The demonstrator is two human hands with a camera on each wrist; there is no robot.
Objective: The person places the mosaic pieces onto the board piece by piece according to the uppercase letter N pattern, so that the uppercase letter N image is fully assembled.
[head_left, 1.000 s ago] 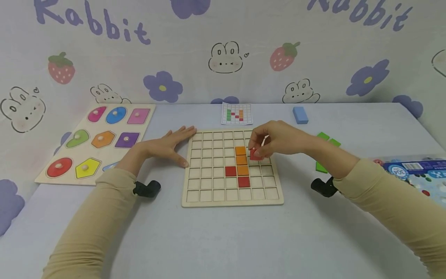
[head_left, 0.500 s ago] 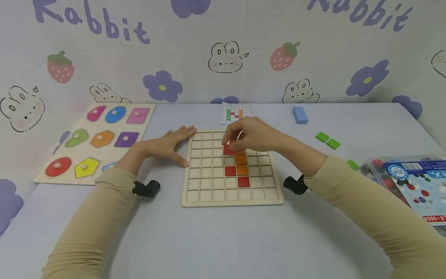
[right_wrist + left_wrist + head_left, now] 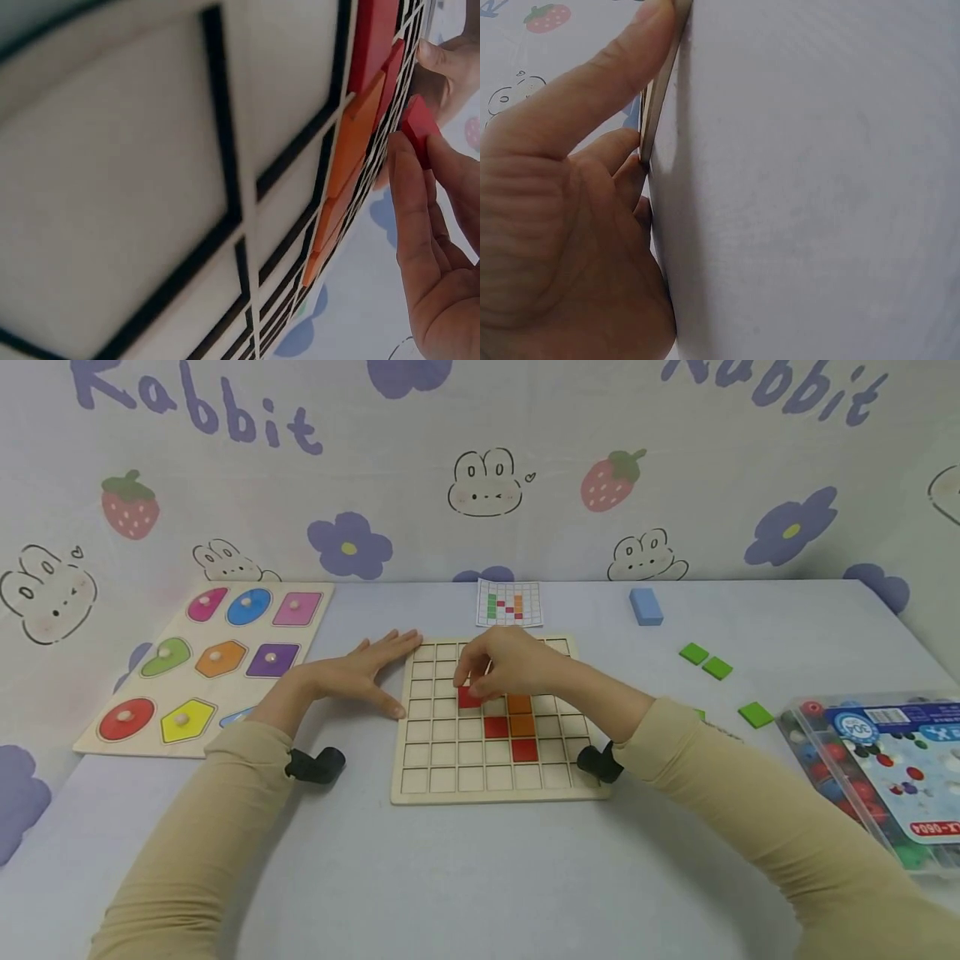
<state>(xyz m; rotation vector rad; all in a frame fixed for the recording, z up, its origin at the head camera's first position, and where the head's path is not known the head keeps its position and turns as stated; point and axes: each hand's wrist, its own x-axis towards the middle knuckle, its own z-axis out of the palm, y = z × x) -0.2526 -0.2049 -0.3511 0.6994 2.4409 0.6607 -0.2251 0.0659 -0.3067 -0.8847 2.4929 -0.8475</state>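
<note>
Between thumb and fingers my right hand pinches a red square tile over the wooden grid board. In the right wrist view this red tile is tilted, close over the grid. My left hand lies with fingers spread at the board's left edge, its thumb touching the rim in the left wrist view. Set in the grid are an orange column, partly covered by my right hand, a red tile left of it and another red tile below it.
A small pattern card lies behind the board, with a blue block to its right. Several green tiles lie at right, near a clear bead box. A shape puzzle sits at left.
My right hand has carried the red tile leftward across the board, from right of the orange column to left of it. The left hand has stayed still.
</note>
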